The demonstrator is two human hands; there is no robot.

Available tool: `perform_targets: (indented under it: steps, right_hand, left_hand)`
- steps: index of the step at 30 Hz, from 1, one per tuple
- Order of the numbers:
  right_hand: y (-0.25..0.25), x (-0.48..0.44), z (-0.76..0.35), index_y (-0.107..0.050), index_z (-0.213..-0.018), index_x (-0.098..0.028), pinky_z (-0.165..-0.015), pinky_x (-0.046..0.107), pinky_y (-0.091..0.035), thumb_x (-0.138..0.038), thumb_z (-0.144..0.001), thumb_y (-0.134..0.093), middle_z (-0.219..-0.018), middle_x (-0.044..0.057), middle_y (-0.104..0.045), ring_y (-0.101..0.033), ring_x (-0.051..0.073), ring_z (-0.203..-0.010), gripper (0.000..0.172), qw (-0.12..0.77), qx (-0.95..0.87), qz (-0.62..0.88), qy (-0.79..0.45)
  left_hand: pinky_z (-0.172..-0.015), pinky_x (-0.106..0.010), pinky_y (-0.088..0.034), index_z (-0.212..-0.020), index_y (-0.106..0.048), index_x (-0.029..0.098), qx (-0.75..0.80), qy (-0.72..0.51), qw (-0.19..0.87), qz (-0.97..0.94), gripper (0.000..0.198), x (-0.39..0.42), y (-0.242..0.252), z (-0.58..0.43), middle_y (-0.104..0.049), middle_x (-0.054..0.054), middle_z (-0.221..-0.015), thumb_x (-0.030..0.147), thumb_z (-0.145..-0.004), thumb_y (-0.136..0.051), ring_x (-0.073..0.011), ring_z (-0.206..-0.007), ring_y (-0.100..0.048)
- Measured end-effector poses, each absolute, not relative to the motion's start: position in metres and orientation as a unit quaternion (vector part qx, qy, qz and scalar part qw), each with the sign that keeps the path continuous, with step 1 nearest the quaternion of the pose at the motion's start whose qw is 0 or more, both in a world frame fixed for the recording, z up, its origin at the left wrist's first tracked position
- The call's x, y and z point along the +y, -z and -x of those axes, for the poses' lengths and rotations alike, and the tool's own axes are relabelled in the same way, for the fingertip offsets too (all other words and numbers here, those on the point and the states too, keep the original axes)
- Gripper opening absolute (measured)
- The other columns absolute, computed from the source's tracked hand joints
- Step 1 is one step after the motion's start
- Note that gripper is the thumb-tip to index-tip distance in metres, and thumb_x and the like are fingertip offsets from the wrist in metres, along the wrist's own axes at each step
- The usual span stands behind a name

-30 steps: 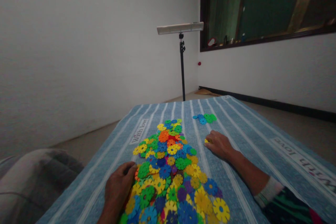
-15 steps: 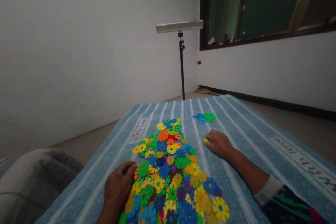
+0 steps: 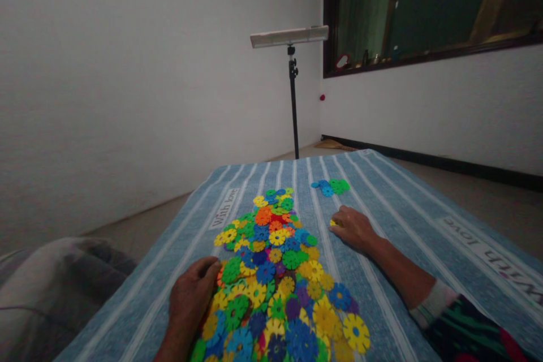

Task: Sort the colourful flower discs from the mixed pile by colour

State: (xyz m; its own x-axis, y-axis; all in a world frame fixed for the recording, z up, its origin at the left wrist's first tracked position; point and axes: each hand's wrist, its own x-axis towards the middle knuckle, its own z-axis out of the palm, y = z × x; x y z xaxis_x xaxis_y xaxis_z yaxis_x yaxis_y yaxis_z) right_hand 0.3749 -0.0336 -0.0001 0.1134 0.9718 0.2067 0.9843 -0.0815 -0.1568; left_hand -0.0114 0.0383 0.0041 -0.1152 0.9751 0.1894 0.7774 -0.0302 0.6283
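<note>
A big pile of flat plastic flower discs (image 3: 275,271) in many colours lies on a blue striped cloth (image 3: 403,220). My left hand (image 3: 192,297) rests curled at the pile's left edge, fingertips touching the discs. Lying on the cloth to the right of the pile, my right hand (image 3: 354,227) has its fingers bent over a small yellow disc (image 3: 333,223) that peeks out at the fingertips. A small separate group of blue and green discs (image 3: 331,186) sits beyond the right hand.
A grey cushion or bundle (image 3: 55,288) lies at the lower left beside the cloth. A light bar on a black stand (image 3: 292,96) rises behind the cloth's far edge. White walls and a dark window (image 3: 424,5) close the room.
Both hands keep their places on the cloth. The view has tilted slightly, so everything sits a little higher in the frame.
</note>
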Motion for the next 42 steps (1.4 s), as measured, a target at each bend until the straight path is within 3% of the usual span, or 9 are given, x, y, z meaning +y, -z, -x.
perform_targets:
  steps: [24, 32, 42]
  right_hand:
    - [0.006, -0.031, -0.378, -0.068, -0.086, -0.020, -0.072, 0.026, -0.034, -0.041, -0.088, -0.052, -0.092, 0.005, -0.062, -0.056, 0.017, -0.090, 0.027, 0.143, -0.648, 0.747, 0.024]
    - [0.016, -0.009, -0.442, -0.069, -0.104, -0.021, -0.074, 0.027, -0.040, -0.035, -0.083, -0.053, -0.106, 0.008, -0.065, -0.059, 0.021, -0.100, 0.029, 0.178, -0.485, 0.855, 0.032]
    - [0.027, 0.044, -0.498, -0.065, -0.118, -0.016, -0.082, 0.028, -0.043, -0.028, -0.081, -0.054, -0.115, 0.012, -0.065, -0.061, 0.023, -0.104, 0.040, 0.212, -0.459, 0.860, 0.065]
  left_hand:
    - [-0.071, -0.030, -0.050, -0.080, -0.073, 0.023, 0.686, -0.296, 0.148, -0.648, 0.033, 0.038, -0.008, 0.010, -0.076, -0.002, -0.087, 0.047, -0.067, -0.054, -0.0254, -0.084, -0.068]
    - [-0.071, -0.031, -0.051, -0.082, -0.074, 0.022, 0.676, -0.296, 0.140, -0.660, 0.038, 0.040, -0.004, 0.013, -0.076, -0.004, -0.094, 0.050, -0.068, -0.052, -0.0266, -0.088, -0.069]
    - [-0.074, -0.031, -0.052, -0.080, -0.074, 0.025, 0.689, -0.297, 0.145, -0.645, 0.035, 0.037, -0.005, 0.012, -0.076, -0.002, -0.088, 0.049, -0.066, -0.054, -0.0259, -0.084, -0.069]
